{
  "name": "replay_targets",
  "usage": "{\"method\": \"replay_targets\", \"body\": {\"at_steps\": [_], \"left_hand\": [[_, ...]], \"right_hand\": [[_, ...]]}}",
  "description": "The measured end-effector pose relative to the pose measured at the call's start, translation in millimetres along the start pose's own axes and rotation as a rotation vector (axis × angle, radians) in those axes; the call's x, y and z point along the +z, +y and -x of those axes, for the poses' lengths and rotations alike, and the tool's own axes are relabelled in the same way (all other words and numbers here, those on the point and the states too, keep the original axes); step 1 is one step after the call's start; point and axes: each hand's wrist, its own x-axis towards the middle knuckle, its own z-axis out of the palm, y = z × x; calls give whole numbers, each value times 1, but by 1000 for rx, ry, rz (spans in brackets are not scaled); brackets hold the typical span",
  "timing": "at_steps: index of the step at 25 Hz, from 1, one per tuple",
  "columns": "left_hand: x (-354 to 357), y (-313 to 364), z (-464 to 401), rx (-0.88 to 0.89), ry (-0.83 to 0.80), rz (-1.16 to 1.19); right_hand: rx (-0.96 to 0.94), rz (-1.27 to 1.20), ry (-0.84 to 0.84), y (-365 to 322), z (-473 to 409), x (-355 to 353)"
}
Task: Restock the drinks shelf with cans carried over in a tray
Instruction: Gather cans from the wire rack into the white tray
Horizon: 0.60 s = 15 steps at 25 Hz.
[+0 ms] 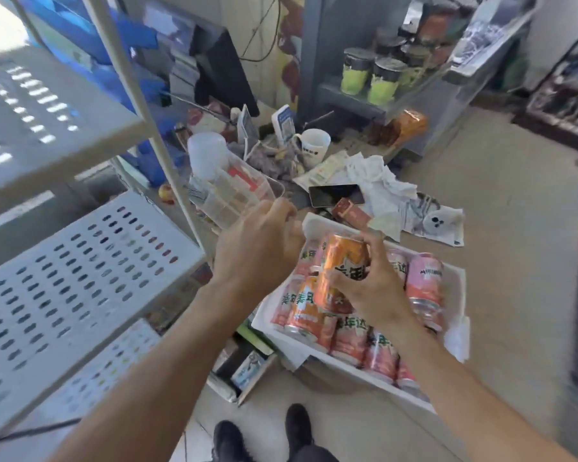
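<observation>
Right hand lifts an orange can over the tray of cans.

The can (342, 271) is grasped in the right hand (374, 281), fingers and thumb curled round its side, tilted with its top away from the person, just above the other cans (354, 338) that lie packed on their sides in the white tray (461, 285). A pink can (426, 288) lies at the tray's right end. The left hand (257, 248) hovers beside the held can, at the tray's far left corner, fingers bent downward; whether it grips anything I cannot tell. The perforated white shelf (80, 261) stands to the left. Beyond the tray lie a phone (336, 194), a white mug (312, 146) and crumpled cloth (377, 181). Two black shoes (264, 435) show below.
</observation>
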Motion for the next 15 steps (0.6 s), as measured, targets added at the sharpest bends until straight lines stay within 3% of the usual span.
{"method": "replay_targets", "body": {"at_steps": [7, 15], "left_hand": [[30, 15, 6, 24, -101, -23], [43, 18, 7, -13, -122, -24]], "right_hand": [[247, 96, -23, 71, 15, 10], [391, 205, -67, 86, 12, 22]]}}
